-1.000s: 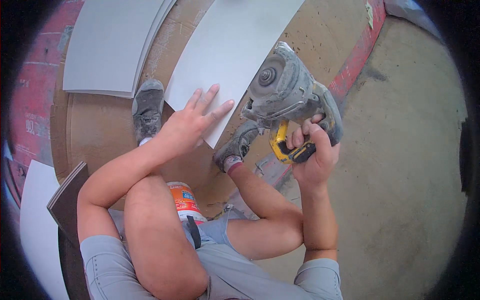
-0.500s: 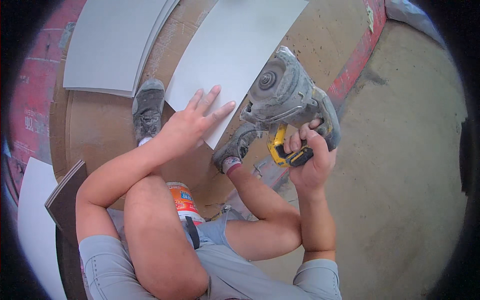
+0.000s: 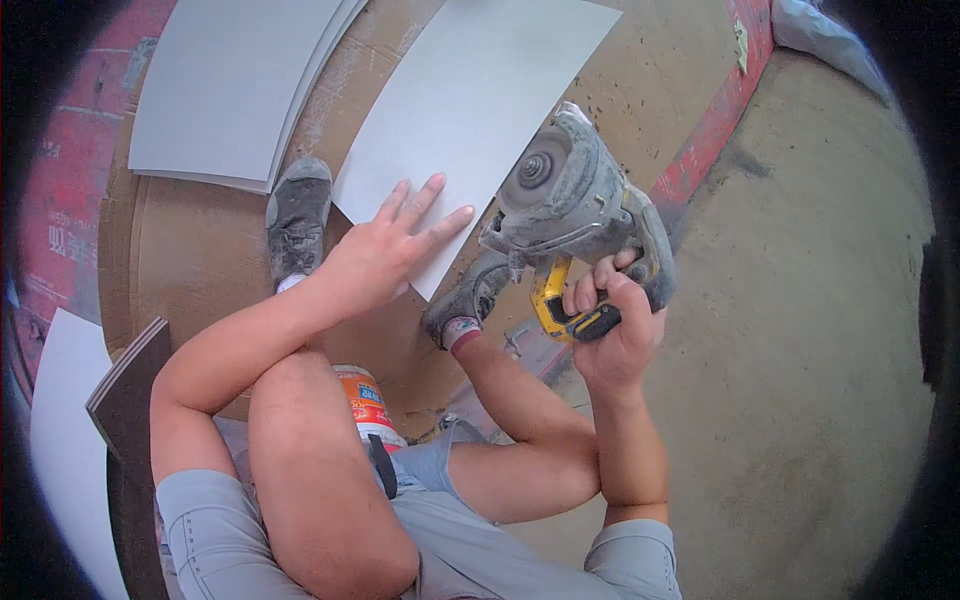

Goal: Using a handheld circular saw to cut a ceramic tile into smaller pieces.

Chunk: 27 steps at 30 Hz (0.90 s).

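Observation:
Under my left hand (image 3: pixel 385 245) lies a long white tile (image 3: pixel 490 90), set at a slant on the cardboard. The palm rests near its close end, fingers spread flat on the surface. My right hand (image 3: pixel 620 325) is wrapped around the handle of a dusty hand-held circular saw (image 3: pixel 575 205) with yellow and black parts. The saw sits against the tile's right edge, its round disc and centre bolt facing up inside the grey guard. Whether the disc spins is not clear.
A stack of white tiles (image 3: pixel 230 75) occupies the far left of the cardboard sheet (image 3: pixel 190 235). Dark-backed pieces (image 3: pixel 130 390) and a white panel (image 3: pixel 65 440) stand at near left. Between my legs is an orange-and-white bucket (image 3: pixel 362 395). A red strip (image 3: pixel 690 165) borders the concrete floor (image 3: pixel 800 300).
The saw and my right hand have shifted very slightly left and toward me along the tile's edge. My left hand has stayed flat on the tile.

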Each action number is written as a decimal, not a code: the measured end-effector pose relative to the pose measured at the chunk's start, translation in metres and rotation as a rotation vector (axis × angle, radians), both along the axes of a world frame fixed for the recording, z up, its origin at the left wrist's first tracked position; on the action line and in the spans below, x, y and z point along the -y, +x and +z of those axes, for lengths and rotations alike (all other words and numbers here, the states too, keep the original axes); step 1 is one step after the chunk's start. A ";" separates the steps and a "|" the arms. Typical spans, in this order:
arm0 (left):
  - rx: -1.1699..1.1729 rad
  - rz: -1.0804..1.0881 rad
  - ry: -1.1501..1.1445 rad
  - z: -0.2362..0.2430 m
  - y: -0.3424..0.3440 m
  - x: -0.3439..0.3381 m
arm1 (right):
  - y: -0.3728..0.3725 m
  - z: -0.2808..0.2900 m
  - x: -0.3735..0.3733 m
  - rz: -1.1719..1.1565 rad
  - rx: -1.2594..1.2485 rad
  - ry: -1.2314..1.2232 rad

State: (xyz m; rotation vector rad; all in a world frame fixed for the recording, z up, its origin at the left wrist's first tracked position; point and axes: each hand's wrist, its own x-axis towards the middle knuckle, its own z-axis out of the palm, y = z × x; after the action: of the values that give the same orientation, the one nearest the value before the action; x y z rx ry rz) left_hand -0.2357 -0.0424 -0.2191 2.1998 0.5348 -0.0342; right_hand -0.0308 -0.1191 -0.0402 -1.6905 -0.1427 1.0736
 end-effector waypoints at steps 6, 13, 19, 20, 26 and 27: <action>0.011 -0.004 -0.028 0.001 -0.002 -0.005 | -0.001 -0.002 -0.002 0.001 -0.012 0.001; 0.012 0.005 -0.038 -0.001 -0.006 0.000 | -0.006 -0.005 0.007 0.022 -0.001 0.009; 0.039 0.021 -0.008 -0.002 -0.019 0.019 | -0.020 -0.003 0.025 0.044 0.000 0.007; 0.041 0.024 -0.001 -0.002 -0.021 0.022 | -0.023 -0.004 0.029 0.047 0.007 -0.008; 0.029 0.024 0.010 -0.005 -0.027 0.034 | -0.031 -0.005 0.042 0.013 -0.031 0.009; 0.028 0.023 0.009 -0.004 -0.026 0.033 | -0.031 -0.005 0.042 0.012 -0.032 0.008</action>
State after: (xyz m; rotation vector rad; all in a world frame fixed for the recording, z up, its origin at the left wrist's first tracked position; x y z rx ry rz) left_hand -0.2622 -0.0757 -0.2231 2.1990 0.5460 0.0113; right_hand -0.0621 -0.1608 -0.0452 -1.6664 -0.1366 1.1073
